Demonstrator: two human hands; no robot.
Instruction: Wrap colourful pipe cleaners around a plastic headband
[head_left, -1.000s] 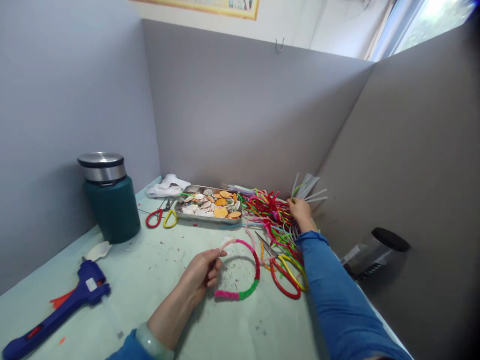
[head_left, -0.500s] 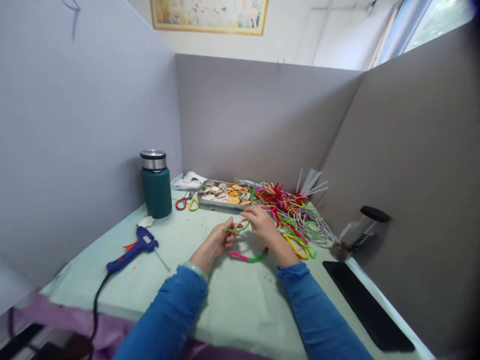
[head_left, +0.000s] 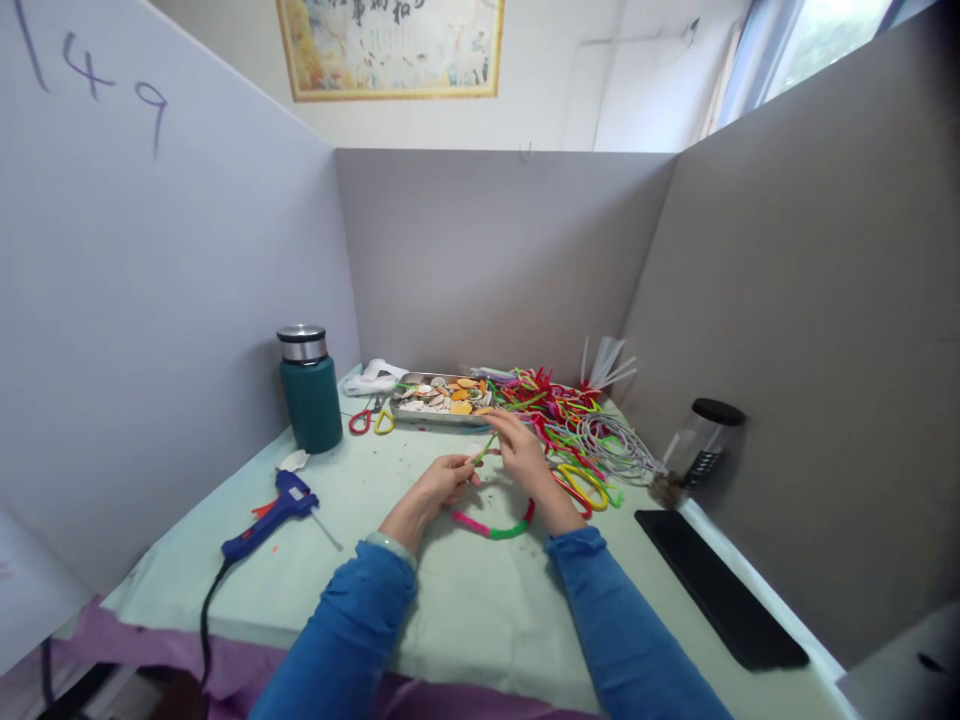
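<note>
My left hand [head_left: 448, 478] pinches a short bright green pipe cleaner [head_left: 484, 451], with something pale pink beside it at the fingertips. The fingers of my right hand [head_left: 521, 458] close around the upper end of the same green piece. Just below the hands, a curved strip wound in pink, green and red [head_left: 491, 530] lies on the table, its right end partly hidden by my right wrist. Beside that wrist lie scissors with yellow handles [head_left: 589, 487], and a red loop next to them.
A blue glue gun [head_left: 270, 518] and a green flask [head_left: 311, 400] stand at left. Behind the hands are red-and-yellow-handled pliers or scissors [head_left: 360, 422], a metal tray [head_left: 442, 418] of flat pieces and a pipe-cleaner heap [head_left: 555, 400]. At right are a black slab [head_left: 720, 590] and a clear jar [head_left: 697, 445].
The green pipe cleaner was bowed between my hands and now shows as a shorter, steeper length. My right hand has shifted slightly, and the head view has tilted up.
</note>
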